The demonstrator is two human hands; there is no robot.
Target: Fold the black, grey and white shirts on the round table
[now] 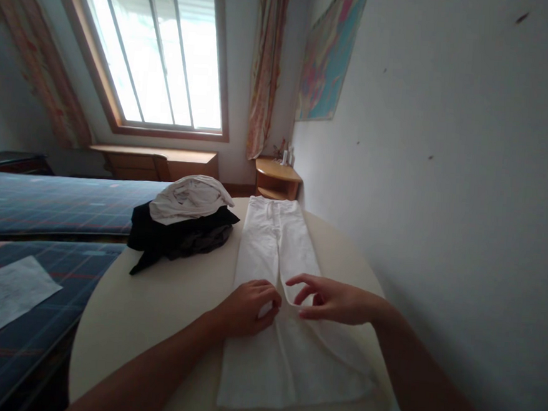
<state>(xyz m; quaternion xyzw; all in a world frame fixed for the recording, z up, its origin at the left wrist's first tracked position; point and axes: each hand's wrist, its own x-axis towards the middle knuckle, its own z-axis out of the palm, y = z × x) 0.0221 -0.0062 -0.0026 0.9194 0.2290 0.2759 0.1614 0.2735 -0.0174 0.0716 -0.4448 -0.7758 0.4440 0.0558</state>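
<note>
A pair of white trousers [259,248] lies lengthwise on a round cream table [182,305], its waistband at the far side and the leg hems nearest me. Over the left trouser leg, my left hand [252,307] has its fingers curled, with finger and thumb tips closed at the leg's inner edge. My right hand [330,300] hovers at the right trouser leg, thumb and fingers apart, and holds nothing. That leg flares out to the right near its hem, with a loose fold below the hand.
Left on the table sits a clothes pile: a pale garment [190,199] above black ones [178,233]. Plaid-covered beds [67,207] stand at the left, with a paper sheet [9,296] on the nearer one. A wall [443,198] runs close along the right.
</note>
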